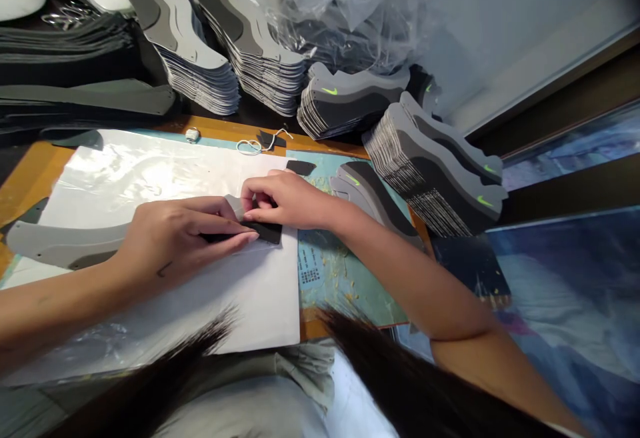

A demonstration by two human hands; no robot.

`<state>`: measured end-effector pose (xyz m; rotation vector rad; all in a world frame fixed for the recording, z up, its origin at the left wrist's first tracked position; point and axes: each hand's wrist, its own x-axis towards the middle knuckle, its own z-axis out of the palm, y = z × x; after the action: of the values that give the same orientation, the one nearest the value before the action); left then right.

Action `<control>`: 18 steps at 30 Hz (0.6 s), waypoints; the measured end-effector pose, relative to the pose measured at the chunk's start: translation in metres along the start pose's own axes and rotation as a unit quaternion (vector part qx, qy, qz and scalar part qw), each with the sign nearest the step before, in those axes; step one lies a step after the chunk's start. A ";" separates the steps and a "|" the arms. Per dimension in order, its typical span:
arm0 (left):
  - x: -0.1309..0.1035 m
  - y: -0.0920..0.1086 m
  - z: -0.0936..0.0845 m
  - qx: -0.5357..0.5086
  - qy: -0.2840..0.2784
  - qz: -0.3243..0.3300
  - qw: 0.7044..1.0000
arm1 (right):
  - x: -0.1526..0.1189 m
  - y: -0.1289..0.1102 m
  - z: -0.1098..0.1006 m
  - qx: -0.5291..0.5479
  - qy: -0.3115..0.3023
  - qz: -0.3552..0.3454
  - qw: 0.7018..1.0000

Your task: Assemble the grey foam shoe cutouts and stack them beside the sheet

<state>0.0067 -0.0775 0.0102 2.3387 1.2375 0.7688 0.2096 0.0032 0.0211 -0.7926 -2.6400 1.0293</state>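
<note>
Hair [170,378] hangs before the sheet [260,298], left hand [167,231] and right hand [290,198] pinched at a dark strip [269,233] near its right edge, grey piece [65,241] lying lengthwise across its left.

Between your left hand [170,231] and right hand [295,201], the piece [269,233] shows black; a dark curved mark sits near your left wrist. Clock directions run from your hands: at nine, a grey panel [65,241] bears small dark dots. Your sheet [265,305] is white, the tabletop [37,161] orange-brown. At four, the mat [325,281] is blue-green, flecked yellow and printed with dark characters. Stacks at eleven [173,31], twelve [250,41], one [357,95] and two [430,165] wear wavy grey-to-charcoal bands with neon yellow-green swooshes. At ten, strips [85,99] are dark grey; at twelve, the cord [249,147] is white.
</note>
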 end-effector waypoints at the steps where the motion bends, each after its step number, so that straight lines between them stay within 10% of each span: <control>1: 0.002 0.000 -0.001 -0.015 -0.008 -0.010 1.000 | 0.000 0.001 0.000 -0.001 0.001 -0.003 1.000; 18: -0.002 -0.004 0.007 0.015 0.004 0.041 0.999 | -0.001 -0.003 0.000 -0.018 -0.010 0.012 1.000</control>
<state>0.0074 -0.0778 0.0024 2.4256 1.1709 0.7918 0.2090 0.0011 0.0233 -0.8285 -2.6788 1.0027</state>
